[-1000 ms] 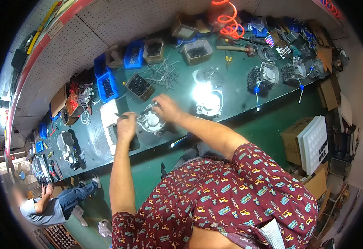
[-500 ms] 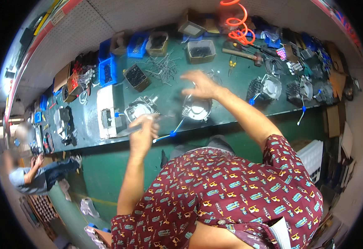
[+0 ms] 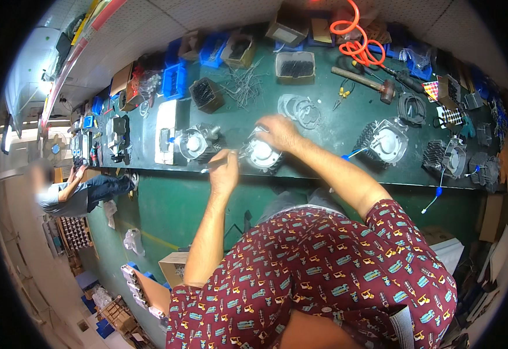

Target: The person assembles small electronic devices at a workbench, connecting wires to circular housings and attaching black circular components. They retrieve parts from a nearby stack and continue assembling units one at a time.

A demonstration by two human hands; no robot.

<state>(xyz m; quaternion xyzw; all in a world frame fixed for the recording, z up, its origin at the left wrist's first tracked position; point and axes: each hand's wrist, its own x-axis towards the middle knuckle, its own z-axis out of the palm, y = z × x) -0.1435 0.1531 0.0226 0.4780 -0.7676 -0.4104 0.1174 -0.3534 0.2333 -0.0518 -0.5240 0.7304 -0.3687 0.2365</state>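
My right hand curls over the far edge of a finned metal housing with a pale round face, near the bench's front edge. At the housing's left side, my left hand is closed in a pinch. A small white tip sticks out left of its fingers; what they hold is mostly hidden. Just left of that hand lies a similar finned housing, with a blue connector beside a white block. Clear plastic-looking rings lie beyond my right hand.
More finned housings with blue-and-white leads stand at the right. Farther back are a box of small dark parts, loose bent rods, a hammer, yellow-handled pliers and a coiled orange hose. A person stands far left.
My right hand has come down from spread fingers onto the housing. My left hand has moved right to its side. The housing's dangling blue-and-white lead no longer shows. The view has shifted.
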